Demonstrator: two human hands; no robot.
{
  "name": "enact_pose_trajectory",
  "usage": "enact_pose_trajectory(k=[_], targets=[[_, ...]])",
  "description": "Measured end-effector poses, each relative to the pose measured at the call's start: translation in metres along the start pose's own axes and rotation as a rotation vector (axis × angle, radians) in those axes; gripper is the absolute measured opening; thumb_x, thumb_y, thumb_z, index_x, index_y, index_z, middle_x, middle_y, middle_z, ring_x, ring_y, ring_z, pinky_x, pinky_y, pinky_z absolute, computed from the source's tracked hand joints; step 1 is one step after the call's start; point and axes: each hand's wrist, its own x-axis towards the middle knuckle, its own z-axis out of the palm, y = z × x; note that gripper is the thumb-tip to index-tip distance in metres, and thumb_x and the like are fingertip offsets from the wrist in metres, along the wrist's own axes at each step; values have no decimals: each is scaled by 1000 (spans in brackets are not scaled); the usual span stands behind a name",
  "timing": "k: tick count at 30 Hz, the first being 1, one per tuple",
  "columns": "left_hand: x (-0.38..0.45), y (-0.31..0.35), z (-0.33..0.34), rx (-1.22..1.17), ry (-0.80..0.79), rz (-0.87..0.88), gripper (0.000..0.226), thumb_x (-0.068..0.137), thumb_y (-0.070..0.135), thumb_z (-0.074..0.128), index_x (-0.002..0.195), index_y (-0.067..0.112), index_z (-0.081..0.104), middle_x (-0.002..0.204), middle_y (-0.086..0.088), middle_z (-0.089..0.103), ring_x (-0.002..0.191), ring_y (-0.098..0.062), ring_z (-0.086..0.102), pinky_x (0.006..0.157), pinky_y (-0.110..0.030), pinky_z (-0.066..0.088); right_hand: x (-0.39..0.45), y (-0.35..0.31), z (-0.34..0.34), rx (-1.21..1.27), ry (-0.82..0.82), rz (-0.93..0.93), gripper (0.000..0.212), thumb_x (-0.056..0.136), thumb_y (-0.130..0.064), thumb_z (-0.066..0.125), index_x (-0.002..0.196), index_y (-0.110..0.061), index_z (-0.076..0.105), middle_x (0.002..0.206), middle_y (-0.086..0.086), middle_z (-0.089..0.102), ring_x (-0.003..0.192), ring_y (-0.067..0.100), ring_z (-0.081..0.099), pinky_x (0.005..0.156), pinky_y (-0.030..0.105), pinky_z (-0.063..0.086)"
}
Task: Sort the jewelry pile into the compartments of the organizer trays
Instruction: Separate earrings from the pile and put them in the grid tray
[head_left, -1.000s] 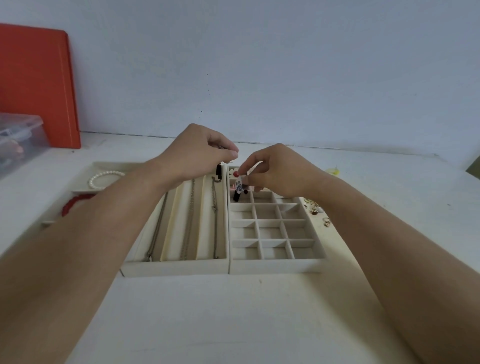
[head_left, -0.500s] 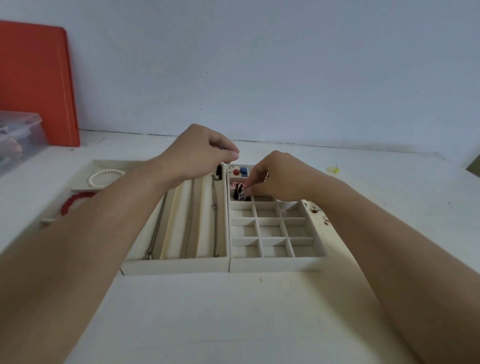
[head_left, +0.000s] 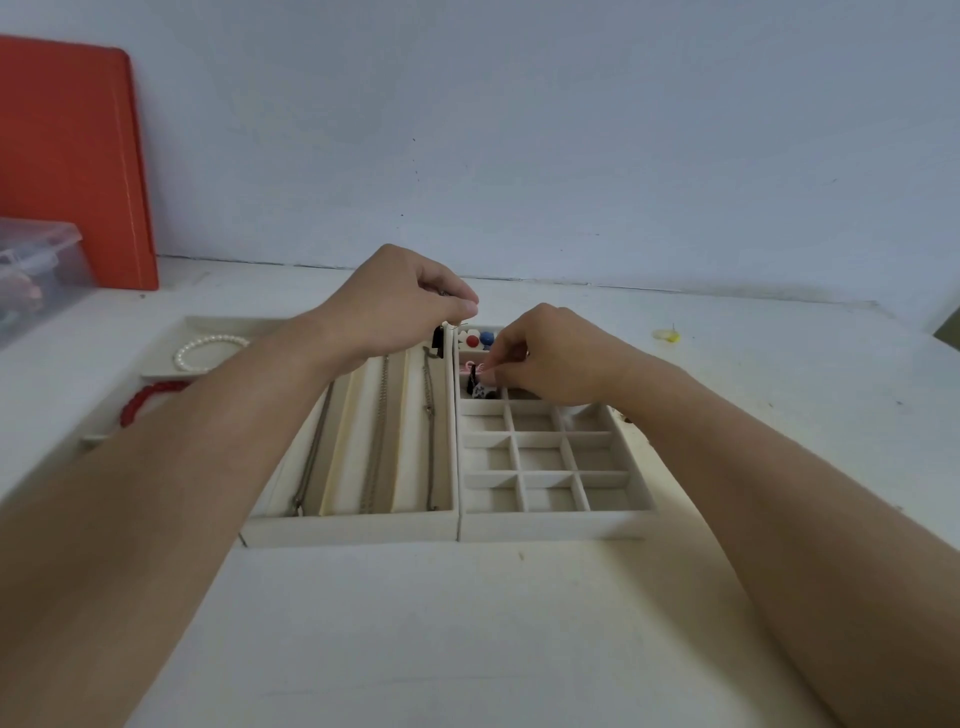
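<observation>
Small charm going into a far cell of the grid tray

The right hand (head_left: 550, 358) pinches a black-and-white charm (head_left: 480, 389) at its fingertips, lowering it into the grid tray (head_left: 545, 519) — small cells suit small pieces. The left hand (head_left: 395, 306), just beside it, pinches something dark — perhaps an earring (head_left: 438, 340) — too small to identify. Chains (head_left: 376, 431) lie below the left wrist; the remaining pile behind the right forearm is mostly hidden.
</observation>
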Motion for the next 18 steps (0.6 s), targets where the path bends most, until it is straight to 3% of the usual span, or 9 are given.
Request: enact_pose_trajectory(k=[6,11,14,18], targets=[[-1,1,0,-2,2,-3,6,88,24,75,93,24,79,86,8,76,97,-16,69,71,-16,47,1,2,1,23,52,5,14,80,-33,82,89,-26,75,73,-13,59,64,1,52,57,18,34],[-2,2,0,-3,1,-2,7,88,24,74,93,23,79,88,6,76,97,-16,68,67,-15,45,2,4,3,100,72,-9,11,85,-35,78,96,-33,78,82,-10,67,65,-4,54,55,10,35],[-2,2,0,-4,-1,-3,7,88,24,74,94,23,79,87,8,75,97,-14,69,68,-13,46,2,3,4,112,62,-49,8,85,-25,79,89,-31,80,78,-17,68,64,-13,55,57,2,37],[-1,2,0,-10,2,0,7,88,23,74,92,24,79,89,6,76,99,-18,69,77,-22,50,1,1,2,72,46,-68,12,85,-20,76,91,-30,81,76,-16,66,63,-16,53,57,3,37]])
